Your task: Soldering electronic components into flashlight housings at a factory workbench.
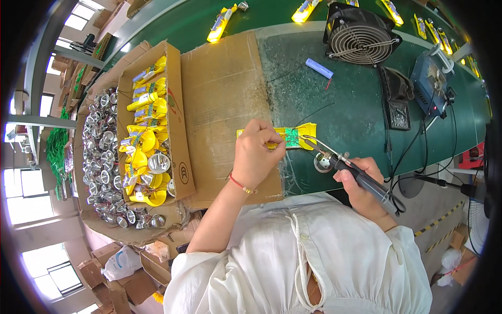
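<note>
A yellow plastic housing (309, 130) lies in front of me, with a small green circuit board (292, 137) in it. My left hand (259, 149) is closed in a pinch over the housing's left part; whatever is between its fingertips is too small to make out. My right hand (363, 183) grips a soldering iron (368, 186), its metal tip pointing left at the board's right side. A round silver reflector lamp (322, 163) sits below the tip. One thin dark wire (316, 112) rises from near the board.
A blue cylindrical battery (319, 68) with a red lead lies beyond the housing. A black fan (361, 39) and a blue soldering station (430, 78) stand behind. At left, a cardboard box (183, 157) holds yellow housings, beside many silver reflectors (102, 157). Cables trail at right.
</note>
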`<state>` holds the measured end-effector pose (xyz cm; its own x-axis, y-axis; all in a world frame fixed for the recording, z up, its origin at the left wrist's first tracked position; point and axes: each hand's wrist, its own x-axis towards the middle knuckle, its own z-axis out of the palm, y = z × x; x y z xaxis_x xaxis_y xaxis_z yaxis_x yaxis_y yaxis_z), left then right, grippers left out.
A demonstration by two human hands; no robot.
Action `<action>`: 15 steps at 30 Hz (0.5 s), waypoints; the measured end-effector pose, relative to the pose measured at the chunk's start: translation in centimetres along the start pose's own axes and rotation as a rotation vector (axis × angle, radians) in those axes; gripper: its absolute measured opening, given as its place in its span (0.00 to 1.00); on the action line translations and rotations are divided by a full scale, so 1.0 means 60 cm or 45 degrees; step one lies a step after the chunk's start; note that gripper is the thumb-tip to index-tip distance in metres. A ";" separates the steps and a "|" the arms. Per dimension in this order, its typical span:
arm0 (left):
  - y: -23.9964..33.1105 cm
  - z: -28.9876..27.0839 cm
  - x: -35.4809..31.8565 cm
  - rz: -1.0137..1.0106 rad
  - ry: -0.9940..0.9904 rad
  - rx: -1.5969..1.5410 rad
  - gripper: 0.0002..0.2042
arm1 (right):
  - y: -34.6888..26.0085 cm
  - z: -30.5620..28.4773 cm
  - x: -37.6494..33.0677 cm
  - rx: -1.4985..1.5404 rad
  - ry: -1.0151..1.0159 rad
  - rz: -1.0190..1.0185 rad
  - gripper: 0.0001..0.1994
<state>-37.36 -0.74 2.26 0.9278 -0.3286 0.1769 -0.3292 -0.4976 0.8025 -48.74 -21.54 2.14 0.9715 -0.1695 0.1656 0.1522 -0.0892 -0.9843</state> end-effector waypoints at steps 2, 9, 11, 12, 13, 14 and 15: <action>0.000 0.000 0.006 0.001 0.002 -0.007 0.03 | -0.012 -0.007 0.000 -0.091 -0.144 0.194 0.10; 0.013 0.005 0.004 -0.049 -0.034 0.001 0.03 | -0.008 0.005 0.003 -0.001 -0.019 0.205 0.10; 0.017 0.007 0.002 -0.045 -0.024 0.081 0.03 | -0.003 0.010 0.006 0.005 -0.041 0.217 0.10; 0.017 0.008 0.001 -0.047 -0.025 0.085 0.03 | -0.001 0.011 0.007 0.003 -0.061 0.227 0.10; 0.017 0.009 0.000 -0.039 -0.011 0.105 0.03 | 0.001 0.012 0.006 0.006 -0.061 0.228 0.10; 0.017 0.010 0.000 -0.030 0.004 0.124 0.03 | 0.004 0.013 0.006 -0.005 -0.065 0.223 0.10; 0.018 0.010 0.000 -0.031 0.003 0.125 0.03 | 0.006 0.013 0.005 -0.017 -0.068 0.219 0.10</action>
<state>-37.84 -1.74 2.76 0.9360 -0.3138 0.1597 -0.3225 -0.5818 0.7467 -48.24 -20.83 1.78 0.9913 -0.1311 -0.0087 -0.0188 -0.0764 -0.9969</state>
